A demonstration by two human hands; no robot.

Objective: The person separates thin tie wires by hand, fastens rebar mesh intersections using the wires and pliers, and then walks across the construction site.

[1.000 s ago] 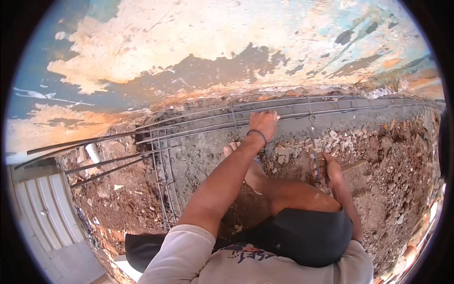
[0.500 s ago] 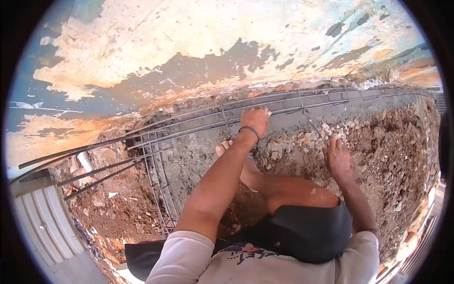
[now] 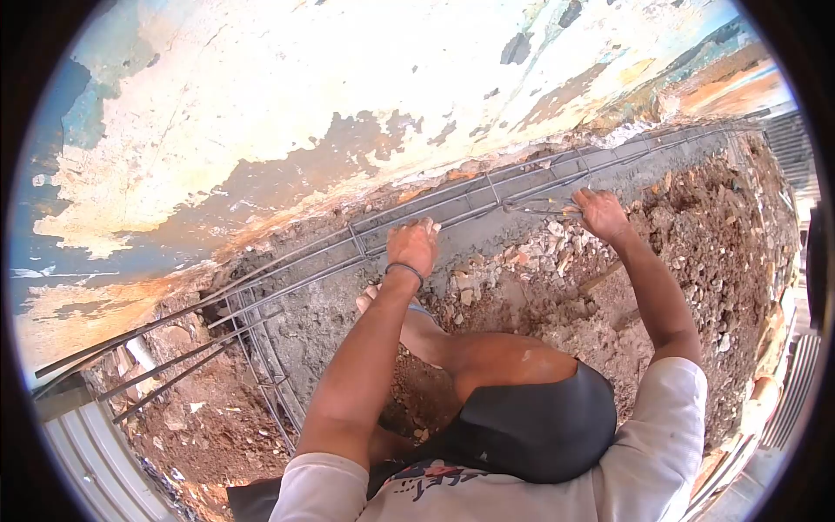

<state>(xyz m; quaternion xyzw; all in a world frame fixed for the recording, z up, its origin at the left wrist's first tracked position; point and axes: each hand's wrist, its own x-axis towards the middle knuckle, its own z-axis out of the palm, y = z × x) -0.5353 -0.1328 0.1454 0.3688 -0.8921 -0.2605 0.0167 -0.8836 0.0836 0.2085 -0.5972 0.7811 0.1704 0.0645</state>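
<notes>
Long steel bars joined by stirrups form a rebar cage (image 3: 461, 200) in a trench along the wall. My left hand (image 3: 412, 246), with a dark band at the wrist, is closed round the cage's near bar. My right hand (image 3: 600, 214) is closed on the handle end of a thin metal tool (image 3: 544, 210). That tool lies almost level, and its far tip meets the cage near a stirrup. Wet grey concrete (image 3: 304, 326) spreads beneath and beside the bars.
A wall (image 3: 261, 113) with peeling paint rises beyond the trench. Brown soil and rubble (image 3: 678, 296) lie on the near side. A second cage (image 3: 265, 374) runs toward me at the left, near a ribbed pale panel (image 3: 104, 465). My bare foot (image 3: 370, 298) rests beside the concrete.
My right hand has risen toward the cage, swinging the tool from steep to nearly level with its tip still at the bars. My left hand keeps its grip. The view has shifted and tilted.
</notes>
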